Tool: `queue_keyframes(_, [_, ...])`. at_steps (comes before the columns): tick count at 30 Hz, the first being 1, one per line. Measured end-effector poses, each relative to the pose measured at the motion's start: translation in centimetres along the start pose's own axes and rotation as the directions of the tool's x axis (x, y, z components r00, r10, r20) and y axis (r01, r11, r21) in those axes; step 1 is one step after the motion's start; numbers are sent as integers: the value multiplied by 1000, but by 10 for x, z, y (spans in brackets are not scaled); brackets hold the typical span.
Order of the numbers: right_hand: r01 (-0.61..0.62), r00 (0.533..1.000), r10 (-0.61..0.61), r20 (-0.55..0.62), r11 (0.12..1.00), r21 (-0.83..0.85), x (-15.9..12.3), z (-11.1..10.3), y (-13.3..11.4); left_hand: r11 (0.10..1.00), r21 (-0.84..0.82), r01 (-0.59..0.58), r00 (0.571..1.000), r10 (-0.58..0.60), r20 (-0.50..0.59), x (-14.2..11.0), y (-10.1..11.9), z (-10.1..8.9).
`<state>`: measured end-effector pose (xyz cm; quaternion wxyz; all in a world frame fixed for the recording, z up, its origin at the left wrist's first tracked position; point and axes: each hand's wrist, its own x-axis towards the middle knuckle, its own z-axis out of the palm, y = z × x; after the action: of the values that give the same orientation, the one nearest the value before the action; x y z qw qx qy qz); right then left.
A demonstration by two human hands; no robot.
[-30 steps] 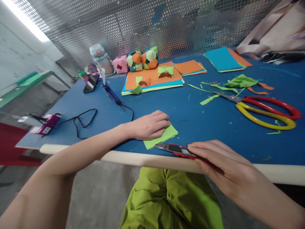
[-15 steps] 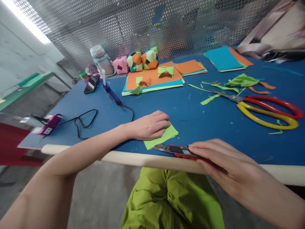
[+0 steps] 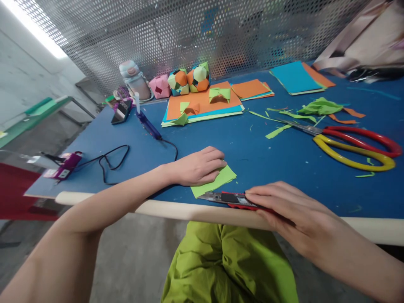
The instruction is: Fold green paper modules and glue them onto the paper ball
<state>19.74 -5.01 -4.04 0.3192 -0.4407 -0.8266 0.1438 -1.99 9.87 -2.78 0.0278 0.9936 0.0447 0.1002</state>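
Observation:
With curled fingers, my left hand [image 3: 205,166] presses a folded piece of light green paper [image 3: 216,184] onto the blue table near its front edge. Part of the paper is hidden under the palm. My right hand [image 3: 293,214] is closed around a red and black utility knife [image 3: 236,199], held low and nearly flat, pointing left. The knife's blade tip lies at the paper's lower edge; whether it is inside the fold I cannot tell.
Large scissors [image 3: 347,145] and green paper scraps [image 3: 322,107] lie to the right. Behind are an orange paper stack [image 3: 205,103], blue paper sheets [image 3: 293,78], origami balls [image 3: 198,77] and a bottle [image 3: 135,80]. A corded glue gun [image 3: 147,125] and a purple power strip [image 3: 67,165] are at left.
My right hand has shifted slightly left with the utility knife, bringing the blade further along the paper's lower edge. My left hand and the paper have stayed put.

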Motion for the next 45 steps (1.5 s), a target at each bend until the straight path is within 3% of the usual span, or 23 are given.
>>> queue_keyframes(8, [-48,999,47,14,997,63,2,-17,-3,1000,4,-10,1000,10,-7,1,0,-1])
queue_keyframes(12, [-172,981,171,-89,985,-8,-1,-41,4,1000,-2,10,999,-10,-34,0,0,-1])
queue_keyframes(15, [-308,933,269,-238,941,-144,4,-60,25,999,-21,32,996,-33,-82,0,1,-3])
queue_keyframes(20, [-479,850,326,-413,805,-350,31,-85,77,1000,-16,12,990,-15,-142,0,3,-11])
queue_keyframes(26, [-591,802,424,-420,664,-458,60,-103,126,1000,2,0,976,0,-217,-4,3,-12])
queue_keyframes(31, [-570,821,436,-368,637,-518,57,-99,148,978,-159,132,947,-172,-273,-6,4,-24])
queue_keyframes(34, [-513,858,345,-381,620,-593,57,-93,142,899,-222,377,860,-429,-277,-7,4,-38])
queue_keyframes(36, [-471,879,286,-383,649,-598,63,-86,125,793,-228,565,776,-605,-181,-9,4,-47])
queue_keyframes(38, [-421,904,305,-300,761,-494,75,-73,100,709,-206,675,719,-694,-31,-12,5,-52])
queue_keyframes(40, [-362,930,365,-48,881,-304,89,-54,71,685,-170,709,704,-702,110,-16,7,-52])
queue_keyframes(42, [-277,929,313,199,942,-191,104,-33,45,693,-124,710,703,-687,184,-18,9,-49])
queue_keyframes(45, [-148,929,199,312,972,-181,123,-8,21,703,-76,707,702,-684,198,-18,9,-43])
